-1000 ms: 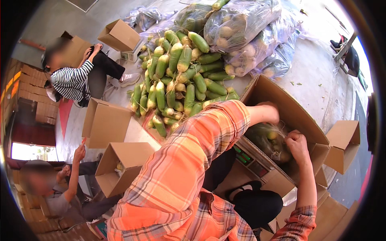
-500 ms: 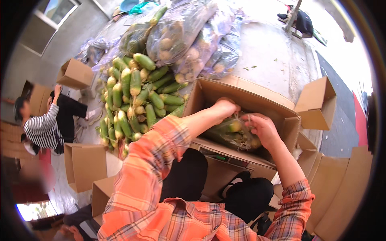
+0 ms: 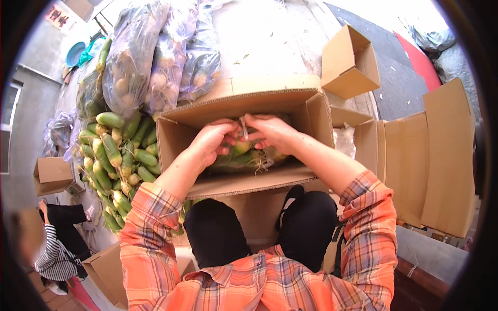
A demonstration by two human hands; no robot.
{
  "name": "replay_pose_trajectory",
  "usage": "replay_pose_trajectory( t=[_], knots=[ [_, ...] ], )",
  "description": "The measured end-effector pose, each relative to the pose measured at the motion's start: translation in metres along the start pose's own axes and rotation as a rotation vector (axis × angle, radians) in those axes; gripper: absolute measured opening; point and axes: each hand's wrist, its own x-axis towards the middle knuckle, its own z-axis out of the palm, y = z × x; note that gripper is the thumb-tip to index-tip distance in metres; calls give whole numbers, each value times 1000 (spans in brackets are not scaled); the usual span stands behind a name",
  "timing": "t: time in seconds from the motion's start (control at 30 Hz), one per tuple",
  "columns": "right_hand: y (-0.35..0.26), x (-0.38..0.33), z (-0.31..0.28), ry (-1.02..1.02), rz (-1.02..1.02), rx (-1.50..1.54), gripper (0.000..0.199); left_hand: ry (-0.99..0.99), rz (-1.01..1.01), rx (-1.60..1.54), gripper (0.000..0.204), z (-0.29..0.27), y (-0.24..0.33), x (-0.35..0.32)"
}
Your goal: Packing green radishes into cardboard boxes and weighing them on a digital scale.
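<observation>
Inside a cardboard box in front of my knees lies a clear plastic bag with green radishes in it. My right hand pinches the gathered neck of this bag, a twisted strip of plastic showing between its fingers. Close against it, my left hand has its fingers curled in on the same gathered plastic; its fingertips are partly hidden. Both hands are above the bag, within the box walls. One green radish shows through the plastic just below my fingers.
Green radishes are heaped left of the box. Behind them lie large filled plastic bags. An open carton stands at the back right, with upright cardboard sheets nearer. A person in a striped top is at the lower left.
The view has swung to the right, so the box now sits centred. My hands have come closer together over the neck of the plastic bag.
</observation>
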Motion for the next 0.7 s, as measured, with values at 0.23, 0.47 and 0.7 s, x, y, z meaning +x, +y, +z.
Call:
replay_pose_trajectory(
  t=[0.23, 0.47, 0.7],
  knots=[
    [-5, 1, -9, 17, -5, -26, 49, 25, 29, -28, 13, -1, 6, 8],
    [2, 3, -8, -10, -6, -10, 49, -32, -27, 125, 19, 3, 8, -1],
    [-1, -3, 5, -13, -6, -47, 53, -17, -46, 107, 17, -3, -6, 14]
  ],
)
